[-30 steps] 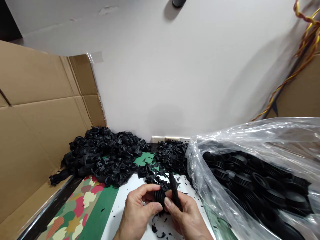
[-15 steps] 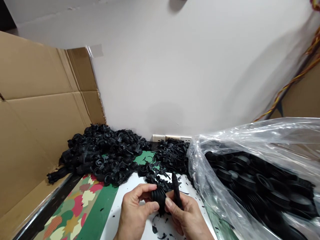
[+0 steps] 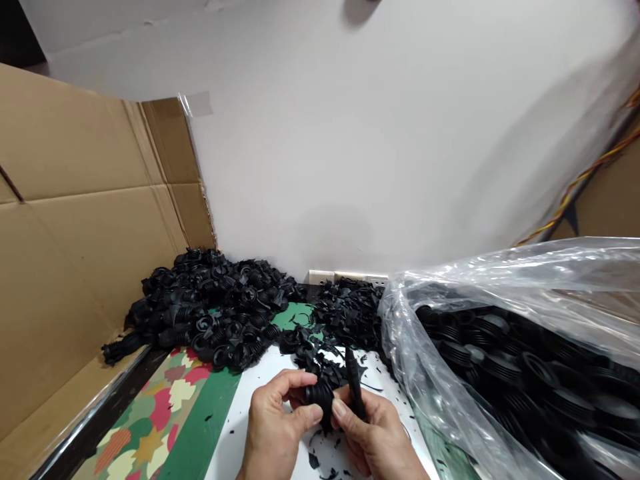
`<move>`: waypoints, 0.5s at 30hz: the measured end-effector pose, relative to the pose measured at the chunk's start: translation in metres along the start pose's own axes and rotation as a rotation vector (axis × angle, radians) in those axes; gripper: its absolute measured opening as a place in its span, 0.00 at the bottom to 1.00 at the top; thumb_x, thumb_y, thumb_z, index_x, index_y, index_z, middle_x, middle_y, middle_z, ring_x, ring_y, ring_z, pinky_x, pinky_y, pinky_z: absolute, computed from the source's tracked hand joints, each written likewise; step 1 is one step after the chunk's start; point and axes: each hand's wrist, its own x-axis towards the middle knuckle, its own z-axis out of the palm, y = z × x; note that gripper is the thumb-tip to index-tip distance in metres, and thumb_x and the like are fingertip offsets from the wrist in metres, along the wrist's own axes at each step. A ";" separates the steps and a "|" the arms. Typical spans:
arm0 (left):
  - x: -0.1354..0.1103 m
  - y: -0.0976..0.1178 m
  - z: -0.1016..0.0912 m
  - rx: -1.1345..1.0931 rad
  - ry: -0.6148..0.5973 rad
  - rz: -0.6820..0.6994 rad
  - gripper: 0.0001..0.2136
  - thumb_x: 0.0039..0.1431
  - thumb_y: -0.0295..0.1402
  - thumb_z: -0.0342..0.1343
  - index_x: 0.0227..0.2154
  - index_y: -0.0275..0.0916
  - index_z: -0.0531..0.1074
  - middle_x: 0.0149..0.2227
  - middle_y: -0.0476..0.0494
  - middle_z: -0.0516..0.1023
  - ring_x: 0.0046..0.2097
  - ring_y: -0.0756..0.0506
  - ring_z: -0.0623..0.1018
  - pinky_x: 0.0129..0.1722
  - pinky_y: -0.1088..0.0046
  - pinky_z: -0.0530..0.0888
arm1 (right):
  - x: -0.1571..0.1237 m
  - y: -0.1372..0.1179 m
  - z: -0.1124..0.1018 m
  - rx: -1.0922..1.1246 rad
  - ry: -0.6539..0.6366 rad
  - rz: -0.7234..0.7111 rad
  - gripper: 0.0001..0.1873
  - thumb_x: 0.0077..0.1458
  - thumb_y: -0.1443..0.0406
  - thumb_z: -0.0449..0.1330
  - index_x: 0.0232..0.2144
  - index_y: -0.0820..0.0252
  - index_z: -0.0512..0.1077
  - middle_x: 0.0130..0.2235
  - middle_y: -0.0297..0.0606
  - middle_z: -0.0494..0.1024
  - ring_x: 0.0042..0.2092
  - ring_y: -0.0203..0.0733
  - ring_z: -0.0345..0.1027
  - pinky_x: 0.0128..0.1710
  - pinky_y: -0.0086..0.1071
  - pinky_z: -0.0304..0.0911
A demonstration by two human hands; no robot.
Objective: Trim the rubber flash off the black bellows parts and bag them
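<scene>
A black ribbed rubber bellows (image 3: 319, 395) is held by my left hand (image 3: 281, 417), between the thumb and the bent fingers. My right hand (image 3: 373, 427) has a dark pen-shaped tool (image 3: 354, 383) lodged in it, pointing up and away. The thumb and forefinger of that hand pinch together at the right edge of the bellows; whatever is between them is too small to make out. Under both hands is a white sheet (image 3: 233, 427) strewn with black rubber scraps (image 3: 314, 460).
Left of centre lies a heap of black ribbed rubber parts (image 3: 215, 307) beside a cardboard box (image 3: 100, 193). Rubber trimmings (image 3: 347, 310) are piled near the wall sockets (image 3: 323, 275). A clear plastic bag (image 3: 400, 320) full of bellows (image 3: 505, 363) stands on the right.
The whole view has shifted slightly, so everything sits a little further right. Both hands keep the same hold on the bellows and the tool, with only small finger movement.
</scene>
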 end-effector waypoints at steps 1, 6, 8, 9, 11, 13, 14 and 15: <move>0.000 -0.001 0.000 0.015 0.001 0.009 0.12 0.33 0.19 0.59 0.25 0.38 0.80 0.22 0.50 0.75 0.27 0.47 0.70 0.28 0.74 0.70 | -0.001 -0.001 0.001 0.005 -0.002 0.009 0.23 0.36 0.47 0.67 0.21 0.62 0.72 0.12 0.25 0.56 0.16 0.30 0.48 0.17 0.28 0.52; 0.000 -0.004 -0.002 0.081 -0.016 0.047 0.12 0.35 0.19 0.58 0.25 0.39 0.80 0.25 0.49 0.77 0.29 0.47 0.70 0.30 0.74 0.70 | -0.004 -0.003 0.002 -0.009 -0.017 0.023 0.23 0.36 0.47 0.67 0.21 0.62 0.72 0.13 0.25 0.57 0.16 0.30 0.49 0.17 0.27 0.51; -0.001 -0.004 -0.002 0.093 -0.029 0.056 0.12 0.36 0.19 0.58 0.25 0.39 0.79 0.26 0.48 0.78 0.30 0.46 0.71 0.31 0.74 0.70 | -0.003 -0.002 0.001 -0.029 -0.026 0.017 0.23 0.37 0.47 0.66 0.20 0.61 0.71 0.12 0.25 0.56 0.16 0.30 0.48 0.17 0.27 0.51; -0.001 -0.004 -0.001 0.095 -0.038 0.063 0.12 0.36 0.19 0.58 0.25 0.39 0.79 0.27 0.48 0.78 0.30 0.46 0.71 0.31 0.73 0.70 | -0.002 -0.002 0.000 -0.037 -0.028 0.011 0.24 0.38 0.46 0.66 0.20 0.61 0.71 0.12 0.24 0.56 0.16 0.30 0.48 0.18 0.27 0.50; -0.002 -0.002 0.000 0.103 -0.062 0.082 0.12 0.35 0.19 0.57 0.24 0.39 0.79 0.28 0.47 0.78 0.32 0.45 0.72 0.32 0.73 0.70 | 0.000 -0.001 -0.002 -0.050 -0.034 0.000 0.24 0.38 0.45 0.65 0.20 0.61 0.70 0.12 0.23 0.54 0.16 0.31 0.48 0.19 0.28 0.51; -0.003 -0.001 0.001 0.121 -0.085 0.104 0.12 0.36 0.19 0.57 0.24 0.40 0.79 0.29 0.46 0.78 0.33 0.44 0.72 0.32 0.72 0.70 | 0.003 0.000 -0.004 -0.053 -0.033 -0.003 0.25 0.37 0.44 0.65 0.19 0.61 0.69 0.12 0.23 0.53 0.17 0.31 0.49 0.19 0.29 0.51; -0.004 0.000 0.001 0.131 -0.091 0.113 0.12 0.36 0.19 0.57 0.24 0.40 0.79 0.29 0.46 0.78 0.33 0.44 0.73 0.32 0.72 0.70 | 0.004 0.000 -0.004 -0.048 -0.030 0.001 0.25 0.36 0.44 0.65 0.19 0.61 0.69 0.12 0.23 0.52 0.16 0.31 0.49 0.19 0.29 0.51; -0.004 0.000 0.002 0.140 -0.094 0.118 0.12 0.36 0.19 0.57 0.24 0.40 0.79 0.30 0.46 0.78 0.33 0.44 0.73 0.32 0.72 0.70 | 0.004 0.000 -0.004 -0.034 -0.022 0.010 0.26 0.35 0.44 0.66 0.18 0.61 0.68 0.11 0.22 0.52 0.16 0.31 0.48 0.19 0.28 0.50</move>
